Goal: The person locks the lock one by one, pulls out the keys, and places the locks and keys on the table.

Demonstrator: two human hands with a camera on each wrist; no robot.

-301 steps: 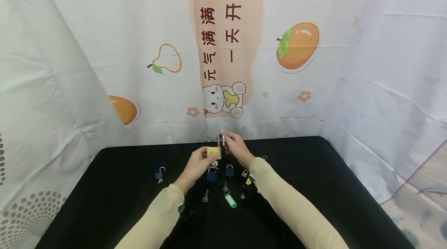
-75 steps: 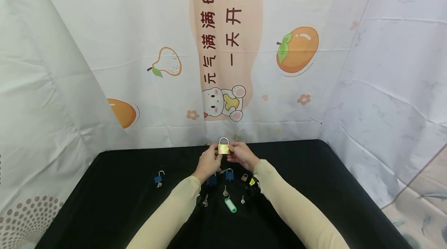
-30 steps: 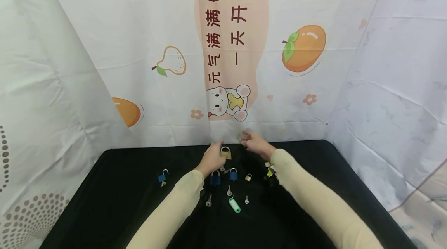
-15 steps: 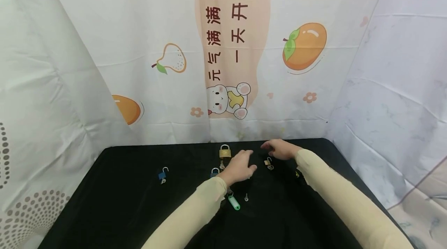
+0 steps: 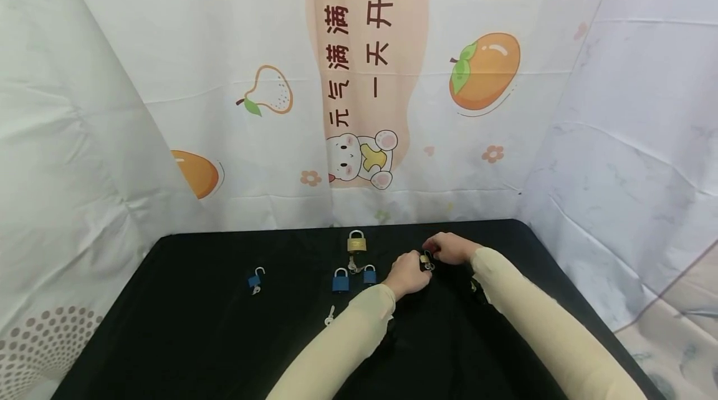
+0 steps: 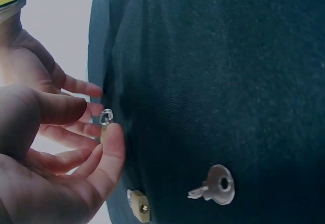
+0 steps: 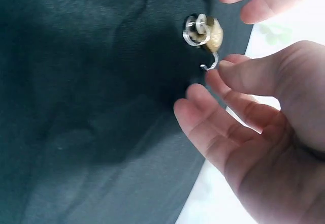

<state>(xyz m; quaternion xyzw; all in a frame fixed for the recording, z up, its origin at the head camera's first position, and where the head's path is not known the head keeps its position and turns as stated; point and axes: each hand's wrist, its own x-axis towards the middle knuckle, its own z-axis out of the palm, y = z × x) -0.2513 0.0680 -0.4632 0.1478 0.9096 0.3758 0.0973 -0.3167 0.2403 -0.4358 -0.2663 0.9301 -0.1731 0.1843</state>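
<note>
A small brass padlock [image 5: 424, 259] with its shackle unlatched and keys on a ring [image 7: 197, 30] lies at the right rear of the black cloth. My left hand [image 5: 407, 274] is just left of it, fingers relaxed and apart from the padlock in the right wrist view. From the right, my right hand [image 5: 452, 248] reaches over, its thumb and fingers spread close to the shackle [image 7: 212, 64]; whether they touch it I cannot tell. Below the left hand in the left wrist view lie another small brass padlock [image 6: 140, 206] and a loose key [image 6: 216, 185].
A larger brass padlock [image 5: 356, 243] stands at the back, keys [image 5: 353, 265] before it. Two blue padlocks, one larger [image 5: 340, 281] and one smaller [image 5: 369, 275], stand nearby. An unlatched blue padlock [image 5: 255, 280] lies left. Another key [image 5: 330, 316] is partly by my left sleeve.
Earlier both hands held the large brass padlock; it now stands released on the cloth. Both hands have moved right to the small unlatched brass padlock, the left sleeve now covering the green-tagged key.
</note>
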